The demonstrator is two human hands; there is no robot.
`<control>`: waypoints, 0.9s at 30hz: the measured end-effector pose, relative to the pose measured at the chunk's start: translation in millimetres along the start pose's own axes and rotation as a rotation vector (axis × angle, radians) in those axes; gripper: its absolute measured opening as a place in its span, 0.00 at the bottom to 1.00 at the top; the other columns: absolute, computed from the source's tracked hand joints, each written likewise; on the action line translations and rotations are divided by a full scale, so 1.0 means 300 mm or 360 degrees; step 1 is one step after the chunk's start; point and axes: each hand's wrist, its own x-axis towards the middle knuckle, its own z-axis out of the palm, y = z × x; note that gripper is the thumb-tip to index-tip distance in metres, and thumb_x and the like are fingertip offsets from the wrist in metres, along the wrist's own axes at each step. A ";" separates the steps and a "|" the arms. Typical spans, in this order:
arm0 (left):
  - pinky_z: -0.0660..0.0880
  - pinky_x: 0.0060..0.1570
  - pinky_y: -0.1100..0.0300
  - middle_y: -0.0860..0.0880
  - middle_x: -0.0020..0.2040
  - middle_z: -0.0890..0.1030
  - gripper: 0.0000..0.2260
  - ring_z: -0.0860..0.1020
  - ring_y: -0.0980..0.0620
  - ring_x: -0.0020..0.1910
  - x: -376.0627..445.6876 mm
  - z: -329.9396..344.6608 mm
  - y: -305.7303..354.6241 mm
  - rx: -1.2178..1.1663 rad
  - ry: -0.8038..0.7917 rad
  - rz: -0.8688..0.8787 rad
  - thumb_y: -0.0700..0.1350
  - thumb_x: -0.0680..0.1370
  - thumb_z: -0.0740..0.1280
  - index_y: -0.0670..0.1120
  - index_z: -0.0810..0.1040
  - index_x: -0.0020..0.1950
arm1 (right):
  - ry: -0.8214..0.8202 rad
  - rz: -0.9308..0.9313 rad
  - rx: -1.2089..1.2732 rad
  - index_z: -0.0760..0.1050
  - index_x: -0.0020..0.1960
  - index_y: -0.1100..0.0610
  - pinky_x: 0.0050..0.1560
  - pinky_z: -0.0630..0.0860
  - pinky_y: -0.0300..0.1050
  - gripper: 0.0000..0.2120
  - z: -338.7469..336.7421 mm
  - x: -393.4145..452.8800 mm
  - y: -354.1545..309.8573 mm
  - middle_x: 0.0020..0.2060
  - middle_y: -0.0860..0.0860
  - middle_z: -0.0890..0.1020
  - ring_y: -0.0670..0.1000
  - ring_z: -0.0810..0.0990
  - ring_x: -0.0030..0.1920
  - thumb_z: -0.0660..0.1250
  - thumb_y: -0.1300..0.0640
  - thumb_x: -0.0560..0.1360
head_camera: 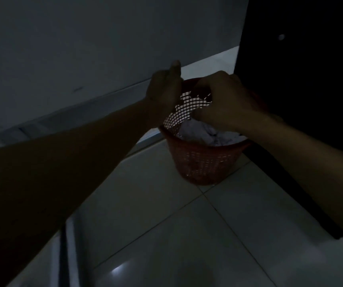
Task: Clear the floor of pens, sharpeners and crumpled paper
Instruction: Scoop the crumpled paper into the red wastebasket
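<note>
A red mesh basket [199,162] stands on the tiled floor against a dark cabinet. White crumpled paper [205,133] lies inside it. Both my hands hover over the basket's mouth in dim light. My left hand [164,90] is above the left rim with the thumb up and the fingers curled away from view. My right hand [226,100] is over the far right rim, and its fingers hang loosely curled with nothing visible in them. No pens or sharpeners show.
A pale wall with a skirting board [96,100] runs behind the basket. A dark cabinet [303,79] fills the right side. Glossy floor tiles [187,235] spread in front of the basket.
</note>
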 end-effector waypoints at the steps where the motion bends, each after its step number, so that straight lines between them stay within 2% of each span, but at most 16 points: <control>1: 0.78 0.45 0.55 0.42 0.45 0.82 0.22 0.82 0.47 0.43 -0.032 -0.048 0.007 -0.0023 0.0024 0.0114 0.55 0.83 0.53 0.41 0.79 0.46 | 0.0049 -0.0056 0.0031 0.78 0.58 0.50 0.49 0.78 0.42 0.23 0.020 -0.013 -0.044 0.52 0.49 0.81 0.48 0.80 0.51 0.67 0.41 0.66; 3: 0.75 0.35 0.60 0.42 0.40 0.82 0.21 0.82 0.48 0.37 -0.113 -0.160 0.007 -0.0002 0.0083 0.0303 0.52 0.83 0.55 0.40 0.79 0.44 | 0.0072 -0.0178 0.0077 0.80 0.55 0.51 0.45 0.78 0.40 0.15 0.061 -0.050 -0.137 0.48 0.49 0.82 0.46 0.80 0.48 0.70 0.47 0.70; 4: 0.74 0.33 0.60 0.41 0.39 0.82 0.20 0.82 0.46 0.36 -0.156 -0.226 -0.006 0.0032 0.0118 0.0383 0.51 0.83 0.56 0.39 0.80 0.44 | 0.0052 -0.0266 0.0098 0.80 0.54 0.54 0.45 0.77 0.42 0.15 0.091 -0.072 -0.193 0.48 0.49 0.82 0.47 0.80 0.47 0.71 0.49 0.70; 6: 0.75 0.31 0.57 0.40 0.38 0.82 0.19 0.82 0.45 0.34 -0.232 -0.324 -0.043 0.0120 0.0176 0.0507 0.49 0.83 0.57 0.37 0.80 0.43 | 0.0010 -0.0434 0.0131 0.80 0.54 0.58 0.46 0.76 0.46 0.17 0.151 -0.114 -0.280 0.49 0.52 0.82 0.50 0.79 0.48 0.72 0.51 0.68; 9: 0.74 0.28 0.60 0.42 0.35 0.81 0.18 0.79 0.51 0.28 -0.369 -0.486 -0.113 0.0350 0.0239 0.0546 0.46 0.82 0.59 0.36 0.80 0.42 | -0.0184 -0.0651 0.0218 0.81 0.52 0.57 0.46 0.73 0.42 0.14 0.240 -0.194 -0.424 0.50 0.48 0.80 0.49 0.78 0.51 0.72 0.54 0.68; 12: 0.75 0.31 0.60 0.46 0.34 0.80 0.17 0.79 0.53 0.30 -0.534 -0.660 -0.193 0.0589 0.0204 0.0515 0.46 0.82 0.58 0.39 0.78 0.41 | -0.0464 -0.0834 0.0084 0.80 0.55 0.52 0.51 0.77 0.50 0.14 0.326 -0.275 -0.565 0.54 0.48 0.80 0.51 0.79 0.54 0.71 0.51 0.70; 14: 0.77 0.36 0.54 0.44 0.35 0.81 0.17 0.81 0.51 0.34 -0.638 -0.767 -0.255 0.0729 0.0176 0.0451 0.46 0.83 0.58 0.38 0.78 0.41 | -0.0636 -0.0956 -0.0049 0.78 0.58 0.51 0.56 0.74 0.48 0.15 0.379 -0.325 -0.636 0.58 0.48 0.79 0.51 0.76 0.58 0.71 0.50 0.72; 16: 0.78 0.38 0.49 0.43 0.38 0.81 0.17 0.81 0.49 0.35 -0.735 -0.877 -0.325 0.0837 0.0173 0.0372 0.47 0.82 0.59 0.37 0.78 0.43 | -0.0863 -0.1049 -0.0191 0.75 0.63 0.51 0.59 0.70 0.45 0.18 0.434 -0.382 -0.702 0.61 0.49 0.76 0.50 0.72 0.62 0.69 0.49 0.74; 18: 0.77 0.40 0.48 0.42 0.41 0.81 0.15 0.80 0.47 0.38 -0.818 -0.963 -0.383 0.1003 0.0069 0.0238 0.47 0.82 0.60 0.37 0.78 0.46 | -0.1119 -0.1129 -0.0344 0.70 0.68 0.49 0.62 0.67 0.44 0.21 0.475 -0.427 -0.745 0.63 0.49 0.72 0.49 0.70 0.64 0.67 0.48 0.76; 21: 0.71 0.38 0.63 0.44 0.50 0.79 0.14 0.75 0.51 0.42 -0.943 -1.086 -0.484 0.1326 -0.0187 0.0015 0.50 0.81 0.60 0.41 0.77 0.54 | -0.1490 -0.1256 -0.0609 0.61 0.73 0.48 0.65 0.67 0.45 0.29 0.535 -0.487 -0.817 0.67 0.51 0.68 0.52 0.68 0.67 0.67 0.46 0.76; 22: 0.68 0.38 0.64 0.45 0.53 0.78 0.14 0.73 0.53 0.44 -0.988 -1.129 -0.525 0.1401 -0.0260 -0.0078 0.52 0.81 0.59 0.43 0.75 0.57 | -0.1583 -0.1269 -0.0641 0.59 0.74 0.49 0.65 0.67 0.46 0.33 0.565 -0.513 -0.840 0.68 0.52 0.66 0.53 0.67 0.67 0.68 0.44 0.75; 25: 0.66 0.47 0.62 0.44 0.58 0.73 0.18 0.72 0.50 0.51 -1.122 -1.235 -0.653 0.1433 -0.0346 -0.0291 0.54 0.81 0.59 0.45 0.70 0.65 | -0.1633 -0.1198 -0.0481 0.51 0.77 0.46 0.68 0.67 0.48 0.47 0.701 -0.616 -0.880 0.71 0.52 0.60 0.54 0.63 0.71 0.71 0.34 0.68; 27: 0.69 0.53 0.57 0.43 0.58 0.71 0.23 0.73 0.45 0.55 -1.212 -1.295 -0.745 0.1391 -0.0250 -0.0390 0.59 0.79 0.57 0.45 0.69 0.66 | -0.1636 -0.1030 -0.0354 0.43 0.78 0.41 0.74 0.57 0.50 0.54 0.812 -0.686 -0.897 0.77 0.49 0.49 0.52 0.50 0.77 0.71 0.28 0.63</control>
